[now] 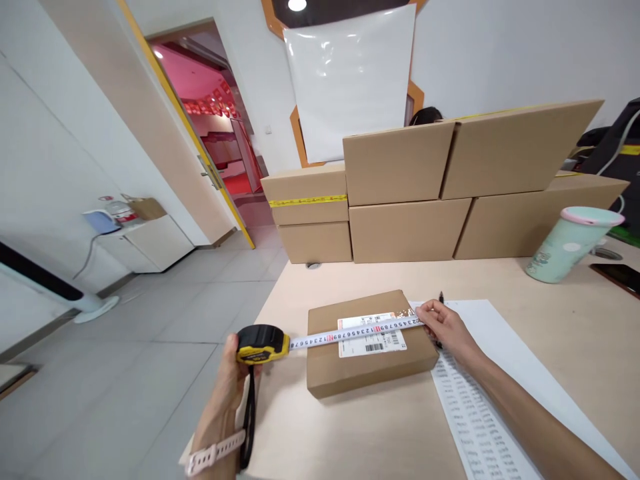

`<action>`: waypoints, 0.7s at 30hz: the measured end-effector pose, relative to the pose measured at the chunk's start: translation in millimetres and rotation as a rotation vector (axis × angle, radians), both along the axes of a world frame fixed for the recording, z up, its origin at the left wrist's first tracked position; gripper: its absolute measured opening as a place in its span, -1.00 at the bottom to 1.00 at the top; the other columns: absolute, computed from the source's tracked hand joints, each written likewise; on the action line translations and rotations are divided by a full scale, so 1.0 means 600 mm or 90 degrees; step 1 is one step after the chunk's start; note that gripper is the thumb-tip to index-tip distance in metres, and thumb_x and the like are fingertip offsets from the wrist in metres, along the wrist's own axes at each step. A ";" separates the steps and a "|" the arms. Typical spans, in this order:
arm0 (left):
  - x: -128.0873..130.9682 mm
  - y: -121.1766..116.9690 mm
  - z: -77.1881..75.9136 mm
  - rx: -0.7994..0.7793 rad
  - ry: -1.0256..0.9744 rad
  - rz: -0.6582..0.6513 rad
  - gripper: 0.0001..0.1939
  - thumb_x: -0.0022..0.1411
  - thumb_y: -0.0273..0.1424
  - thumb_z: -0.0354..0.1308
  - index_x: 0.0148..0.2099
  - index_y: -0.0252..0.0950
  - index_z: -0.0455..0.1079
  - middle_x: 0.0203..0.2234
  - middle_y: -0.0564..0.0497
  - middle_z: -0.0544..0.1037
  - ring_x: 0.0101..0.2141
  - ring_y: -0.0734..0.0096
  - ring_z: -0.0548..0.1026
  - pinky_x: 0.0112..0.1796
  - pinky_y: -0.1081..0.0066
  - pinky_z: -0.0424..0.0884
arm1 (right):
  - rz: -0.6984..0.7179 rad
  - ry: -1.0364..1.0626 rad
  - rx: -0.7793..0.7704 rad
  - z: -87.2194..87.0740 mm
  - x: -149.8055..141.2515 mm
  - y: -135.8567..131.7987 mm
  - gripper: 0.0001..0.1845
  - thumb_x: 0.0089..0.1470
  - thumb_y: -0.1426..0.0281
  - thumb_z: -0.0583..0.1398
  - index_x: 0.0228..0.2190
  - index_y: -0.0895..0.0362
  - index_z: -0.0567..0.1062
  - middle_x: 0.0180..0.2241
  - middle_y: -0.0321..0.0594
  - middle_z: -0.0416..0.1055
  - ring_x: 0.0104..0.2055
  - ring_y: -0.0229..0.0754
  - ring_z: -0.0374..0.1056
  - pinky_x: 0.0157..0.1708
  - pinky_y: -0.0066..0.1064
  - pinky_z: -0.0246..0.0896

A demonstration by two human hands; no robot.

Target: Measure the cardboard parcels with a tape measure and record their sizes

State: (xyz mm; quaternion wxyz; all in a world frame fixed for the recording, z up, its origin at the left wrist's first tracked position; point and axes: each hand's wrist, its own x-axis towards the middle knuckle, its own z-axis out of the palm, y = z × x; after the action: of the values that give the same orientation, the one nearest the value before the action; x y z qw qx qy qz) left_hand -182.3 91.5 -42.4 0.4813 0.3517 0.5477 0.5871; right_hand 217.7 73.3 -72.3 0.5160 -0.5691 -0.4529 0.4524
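Note:
A black and yellow tape measure [261, 344] is gripped in my left hand [231, 373], just left of a small cardboard box [370, 373]. Its white blade [310, 341] stretches out across the top of the box, over a white shipping label [375, 345]. At the box's right edge, my right hand [445, 327] pinches the end of the blade between thumb and fingers. A black wrist strap [249, 420] hangs from the tape case. Partly behind my right hand lies a black pen [441, 297] on printed paper sheets [475, 400].
Stacked cardboard boxes [400, 230] line the back of the table [300, 447]. A pale green cup [570, 247] and a phone [617, 279] are at the right. Part of a person's head [426, 116] shows behind the boxes. Left of the table is grey tiled floor [175, 360].

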 end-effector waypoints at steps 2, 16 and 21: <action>-0.006 0.001 -0.007 0.002 -0.009 0.017 -0.34 -0.24 0.23 0.21 -0.45 -0.33 0.36 -0.75 0.08 0.45 -0.75 0.49 0.30 -0.76 0.51 0.21 | -0.004 0.001 -0.021 0.002 -0.008 -0.002 -0.57 -0.03 -0.03 0.21 -0.50 0.08 0.29 -0.64 -0.41 0.27 -0.59 -0.32 0.13 -0.59 -0.50 -0.04; -0.011 -0.011 -0.030 0.011 -0.014 0.022 -0.24 -0.31 0.36 0.05 -0.58 -0.32 0.38 -0.83 0.05 0.36 -0.79 0.54 0.20 -0.77 0.50 0.06 | -0.033 0.089 -0.141 0.003 -0.019 -0.005 -0.59 -0.14 0.01 0.30 -0.50 0.08 0.37 -0.52 -0.36 0.42 -0.50 -0.24 0.29 -0.55 -0.51 0.14; -0.007 -0.026 -0.031 0.045 -0.016 0.018 -0.21 -0.27 0.37 0.01 -0.51 -0.34 0.40 -0.79 0.07 0.38 -0.78 0.57 0.18 -0.75 0.51 -0.01 | -0.038 0.088 -0.166 -0.004 -0.015 -0.003 -0.58 -0.15 -0.01 0.29 -0.47 0.07 0.39 -0.53 -0.34 0.42 -0.51 -0.24 0.30 -0.58 -0.52 0.16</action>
State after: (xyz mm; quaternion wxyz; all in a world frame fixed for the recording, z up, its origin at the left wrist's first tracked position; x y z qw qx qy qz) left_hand -186.8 76.0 -60.9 0.4671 0.3531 0.5253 0.6174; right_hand 209.0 71.5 -74.7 0.4806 -0.6122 -0.3366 0.5300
